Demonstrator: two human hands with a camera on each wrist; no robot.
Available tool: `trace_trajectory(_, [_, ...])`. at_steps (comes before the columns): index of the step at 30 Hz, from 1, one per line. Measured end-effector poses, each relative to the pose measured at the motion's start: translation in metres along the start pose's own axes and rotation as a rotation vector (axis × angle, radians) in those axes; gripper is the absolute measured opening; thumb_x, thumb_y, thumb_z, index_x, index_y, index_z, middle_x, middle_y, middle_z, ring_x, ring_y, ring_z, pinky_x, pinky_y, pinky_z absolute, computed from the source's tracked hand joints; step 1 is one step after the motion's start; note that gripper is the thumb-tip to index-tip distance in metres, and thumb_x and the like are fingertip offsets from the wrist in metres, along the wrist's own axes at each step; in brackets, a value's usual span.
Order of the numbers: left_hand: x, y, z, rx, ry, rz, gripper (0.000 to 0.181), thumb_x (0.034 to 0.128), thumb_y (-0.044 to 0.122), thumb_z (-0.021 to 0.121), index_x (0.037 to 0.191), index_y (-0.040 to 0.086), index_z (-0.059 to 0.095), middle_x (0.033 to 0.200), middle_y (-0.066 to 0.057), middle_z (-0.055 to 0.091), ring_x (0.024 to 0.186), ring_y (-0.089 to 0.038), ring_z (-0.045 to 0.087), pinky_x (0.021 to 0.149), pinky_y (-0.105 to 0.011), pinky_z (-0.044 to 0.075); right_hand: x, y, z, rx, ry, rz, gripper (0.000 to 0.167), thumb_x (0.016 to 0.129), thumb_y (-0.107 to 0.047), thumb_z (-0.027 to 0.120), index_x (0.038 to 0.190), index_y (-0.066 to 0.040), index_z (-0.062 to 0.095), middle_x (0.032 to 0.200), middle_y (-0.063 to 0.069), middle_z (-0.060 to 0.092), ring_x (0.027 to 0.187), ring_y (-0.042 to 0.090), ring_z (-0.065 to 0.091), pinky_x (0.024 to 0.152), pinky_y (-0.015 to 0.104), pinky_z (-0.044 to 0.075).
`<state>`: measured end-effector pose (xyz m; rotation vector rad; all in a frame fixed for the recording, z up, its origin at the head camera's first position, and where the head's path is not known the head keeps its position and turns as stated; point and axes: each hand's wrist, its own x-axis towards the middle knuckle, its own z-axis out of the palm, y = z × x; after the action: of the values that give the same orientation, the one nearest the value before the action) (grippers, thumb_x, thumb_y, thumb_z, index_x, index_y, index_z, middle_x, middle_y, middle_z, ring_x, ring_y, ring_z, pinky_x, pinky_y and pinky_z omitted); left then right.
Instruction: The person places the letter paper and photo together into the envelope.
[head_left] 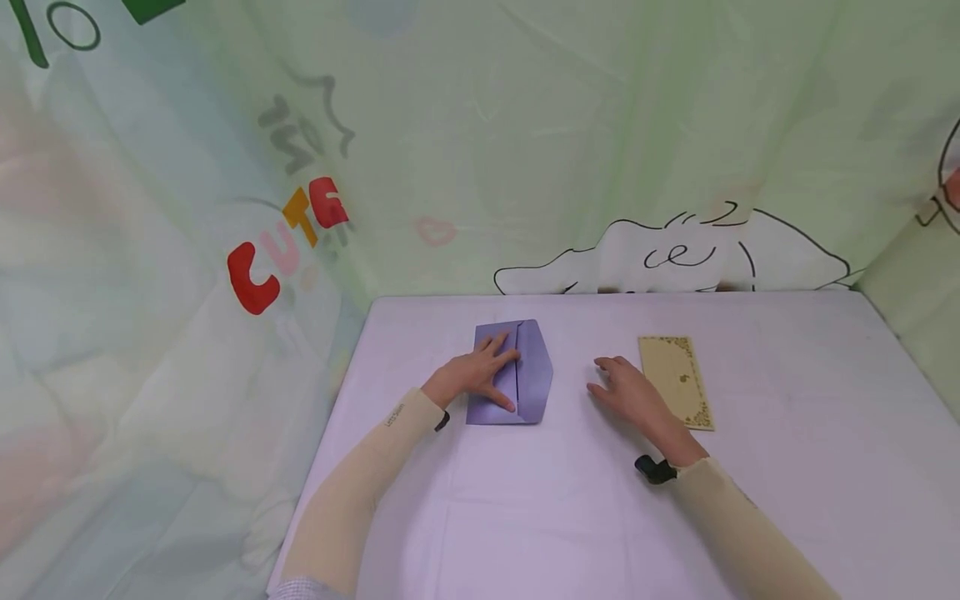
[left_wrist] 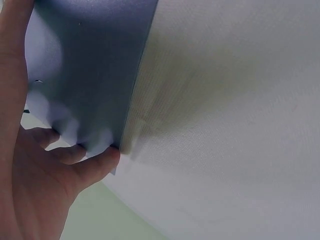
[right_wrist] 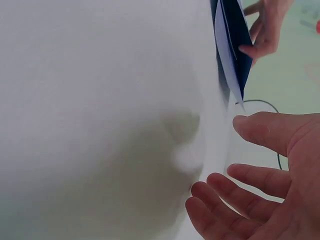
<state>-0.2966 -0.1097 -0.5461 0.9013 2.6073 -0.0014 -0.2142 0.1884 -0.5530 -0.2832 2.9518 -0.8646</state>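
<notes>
Red, pink and orange letters spelling "CUTE" (head_left: 302,218) stand on the fabric backdrop (head_left: 480,125), up and left beyond the left hand (head_left: 474,373). Small dark print on the left sleeve (head_left: 367,483), behind those fingers, is too tiny to read surely. The left fingers are straight and spread, touching the body of a purple envelope (head_left: 534,375) on the table (head_left: 555,508). Its pointed flap lies unfolded just right of the fingertips; what is inside is hidden. The right hand (head_left: 630,396) is open, fingers loosely bent and apart, between the envelope and a tan card (head_left: 678,375) with ornate dark corners, just right of the right hand.
</notes>
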Motion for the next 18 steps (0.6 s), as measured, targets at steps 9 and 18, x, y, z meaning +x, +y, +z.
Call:
trace_trajectory(9, [-0.002,0.001,-0.001,-0.019,-0.015,-0.011,0.105,0.0714,0.077,0.072,0.156,0.035,0.027,0.171,-0.009,-0.006,0.157,-0.037,0.01,0.105,-0.056,0.047,-0.016,0.021,-0.013,0.016,0.021,0.048,0.055,0.097,-0.022,0.063,0.139,0.01,0.049,0.132,0.032,0.055,0.119,0.044,0.055,0.102,0.058,0.044])
trace_trajectory(18, [0.0,0.0,-0.001,-0.005,0.007,0.01,0.104,0.0715,0.078,0.071,0.155,0.033,0.028,0.171,-0.011,-0.003,0.156,-0.039,0.013,0.104,-0.055,0.048,-0.026,0.037,-0.037,0.039,0.088,0.132,0.051,0.099,-0.017,0.059,0.14,0.011,0.046,0.134,0.035,0.05,0.121,0.051,0.05,0.1,0.063,0.042])
